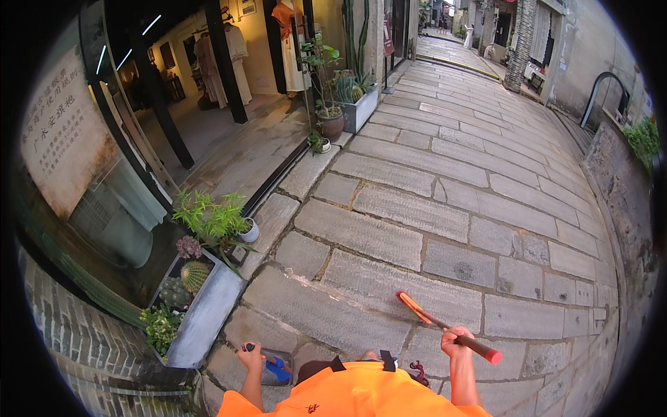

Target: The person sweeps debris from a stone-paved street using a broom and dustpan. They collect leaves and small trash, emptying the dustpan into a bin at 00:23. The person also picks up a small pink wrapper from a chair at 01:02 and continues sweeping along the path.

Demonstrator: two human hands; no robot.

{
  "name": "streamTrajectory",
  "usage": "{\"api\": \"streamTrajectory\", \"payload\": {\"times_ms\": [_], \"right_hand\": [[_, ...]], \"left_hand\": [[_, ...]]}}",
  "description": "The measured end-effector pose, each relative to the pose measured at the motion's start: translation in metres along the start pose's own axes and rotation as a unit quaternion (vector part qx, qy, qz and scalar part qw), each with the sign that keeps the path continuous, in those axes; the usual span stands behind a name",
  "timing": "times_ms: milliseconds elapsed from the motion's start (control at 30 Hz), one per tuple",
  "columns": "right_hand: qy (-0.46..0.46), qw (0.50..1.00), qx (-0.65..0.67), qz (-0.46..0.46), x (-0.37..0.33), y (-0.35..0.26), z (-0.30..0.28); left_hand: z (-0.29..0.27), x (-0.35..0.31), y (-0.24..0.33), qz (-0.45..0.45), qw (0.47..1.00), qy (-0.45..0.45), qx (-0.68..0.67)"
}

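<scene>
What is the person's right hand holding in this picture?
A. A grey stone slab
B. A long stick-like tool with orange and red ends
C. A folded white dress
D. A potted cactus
B: the right hand is closed around a dark long-handled tool, orange at its far end and red at its near end, held above the stone paving.

Stone-paved lane (pixel 445 208), shopfront planters (pixel 201 306)
</scene>
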State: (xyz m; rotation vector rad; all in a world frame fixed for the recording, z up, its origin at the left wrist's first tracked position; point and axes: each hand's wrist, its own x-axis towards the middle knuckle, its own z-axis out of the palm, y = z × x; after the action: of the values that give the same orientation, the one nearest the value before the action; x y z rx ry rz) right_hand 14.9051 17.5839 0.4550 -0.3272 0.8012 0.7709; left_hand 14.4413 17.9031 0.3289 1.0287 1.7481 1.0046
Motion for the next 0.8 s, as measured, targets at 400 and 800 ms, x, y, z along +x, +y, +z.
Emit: {"api": "streamTrajectory", "payload": {"times_ms": [400, 800], "right_hand": [[0.037, 0.991, 0.091, -0.096, 0.078, -0.085, 0.019], [-0.015, 0.976, -0.214, -0.041, 0.303, -0.151, 0.265]], "left_hand": [[0.284, 0.011, 0.128, 0.073, 0.987, -0.139, 0.022], [0.585, 0.034, 0.265, 0.145, 0.925, -0.349, 0.038]]}}
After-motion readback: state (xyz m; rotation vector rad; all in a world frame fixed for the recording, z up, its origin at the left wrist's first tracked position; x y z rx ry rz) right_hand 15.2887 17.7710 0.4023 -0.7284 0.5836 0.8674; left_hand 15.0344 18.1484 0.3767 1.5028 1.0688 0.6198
